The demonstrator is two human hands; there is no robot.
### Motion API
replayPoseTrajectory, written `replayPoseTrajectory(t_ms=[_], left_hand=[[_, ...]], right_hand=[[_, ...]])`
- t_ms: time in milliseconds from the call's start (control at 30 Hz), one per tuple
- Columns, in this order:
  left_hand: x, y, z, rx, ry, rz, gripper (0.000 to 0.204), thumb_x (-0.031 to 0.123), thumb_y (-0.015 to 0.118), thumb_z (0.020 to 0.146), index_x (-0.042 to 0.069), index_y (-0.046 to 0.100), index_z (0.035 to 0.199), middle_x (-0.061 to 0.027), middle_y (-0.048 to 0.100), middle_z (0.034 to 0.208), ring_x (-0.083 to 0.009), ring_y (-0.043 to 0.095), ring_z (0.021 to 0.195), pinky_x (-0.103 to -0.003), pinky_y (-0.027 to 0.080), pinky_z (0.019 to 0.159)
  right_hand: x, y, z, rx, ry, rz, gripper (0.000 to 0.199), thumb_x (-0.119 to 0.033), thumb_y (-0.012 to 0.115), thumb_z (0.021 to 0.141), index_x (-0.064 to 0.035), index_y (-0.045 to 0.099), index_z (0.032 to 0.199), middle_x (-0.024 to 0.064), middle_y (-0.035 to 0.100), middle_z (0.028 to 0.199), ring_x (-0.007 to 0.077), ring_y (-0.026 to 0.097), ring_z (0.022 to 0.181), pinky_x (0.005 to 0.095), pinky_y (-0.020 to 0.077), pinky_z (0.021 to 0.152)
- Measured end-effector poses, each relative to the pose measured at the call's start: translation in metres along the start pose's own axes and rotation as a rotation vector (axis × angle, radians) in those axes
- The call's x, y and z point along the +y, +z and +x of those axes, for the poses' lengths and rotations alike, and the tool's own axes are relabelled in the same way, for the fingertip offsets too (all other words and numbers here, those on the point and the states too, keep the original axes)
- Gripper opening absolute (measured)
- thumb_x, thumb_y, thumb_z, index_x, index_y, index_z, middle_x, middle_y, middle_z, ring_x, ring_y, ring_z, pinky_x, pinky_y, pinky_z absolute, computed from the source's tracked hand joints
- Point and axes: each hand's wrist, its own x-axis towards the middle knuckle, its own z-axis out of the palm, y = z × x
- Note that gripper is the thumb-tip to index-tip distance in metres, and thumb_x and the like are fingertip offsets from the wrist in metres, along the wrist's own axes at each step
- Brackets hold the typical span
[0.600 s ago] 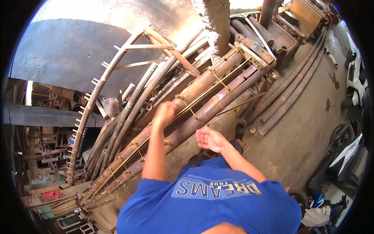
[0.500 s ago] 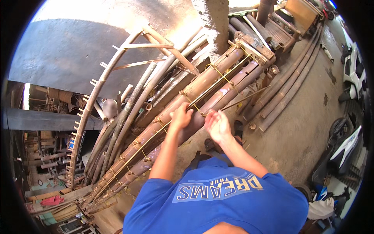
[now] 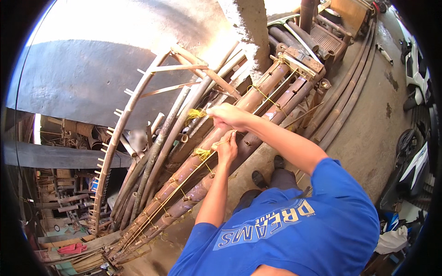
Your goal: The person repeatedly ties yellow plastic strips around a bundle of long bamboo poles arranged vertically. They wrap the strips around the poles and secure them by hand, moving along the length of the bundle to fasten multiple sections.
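Note:
Two long brown bamboo poles (image 3: 278,109) run diagonally side by side, with thin strips between them and yellow twine lashed around them at intervals. My left hand (image 3: 225,147) is closed over the strips between the poles, its fingertips pinching yellow twine. Loose yellow twine (image 3: 202,153) bunches beside that hand on the upper pole. Crossing above it, my right hand (image 3: 226,116) is closed on twine too, and a bundle of yellow twine (image 3: 196,114) sticks out past its fingers. The exact grip of the fingers is partly hidden.
A wooden block (image 3: 301,62) joins the poles at their far end. To the left leans a curved bamboo frame (image 3: 115,131) with pegs, beside several stacked poles (image 3: 159,152). More long bamboo (image 3: 343,96) lies on the concrete floor at right, near motorcycle parts (image 3: 412,165).
My right hand has swung left across the poles and above my left hand, drawing a bundle of yellow twine. My left hand has shifted slightly down and right. The view has tilted a little.

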Motion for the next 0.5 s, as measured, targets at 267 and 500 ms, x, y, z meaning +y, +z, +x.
replayPoseTrajectory(t_ms=[267,500], left_hand=[[0.016,-0.011,0.025,-0.018,-0.010,-0.283,0.025,0.024,0.053,0.100,0.005,0.069,0.100,-0.0072,0.069,0.082,-0.0137,0.063,0.082,-0.031,0.049,0.079],[-0.050,-0.014,0.132,0.291,-0.035,0.267,0.030,0.025,0.048,0.097,0.001,0.063,0.088,-0.0184,0.066,0.080,-0.0380,0.062,0.076,-0.047,0.047,0.071]], right_hand=[[0.103,0.036,-0.175,-0.177,-0.159,-0.900,0.036,-0.028,0.053,0.093,-0.0051,0.064,0.068,0.0201,0.062,0.066,0.0410,0.062,0.068,0.0493,0.0489,0.076],[0.101,0.054,-0.165,-0.153,-0.052,-1.116,0.027,-0.021,0.056,0.091,-0.0022,0.062,0.072,0.0197,0.064,0.072,0.0377,0.064,0.074,0.0455,0.0484,0.081]])
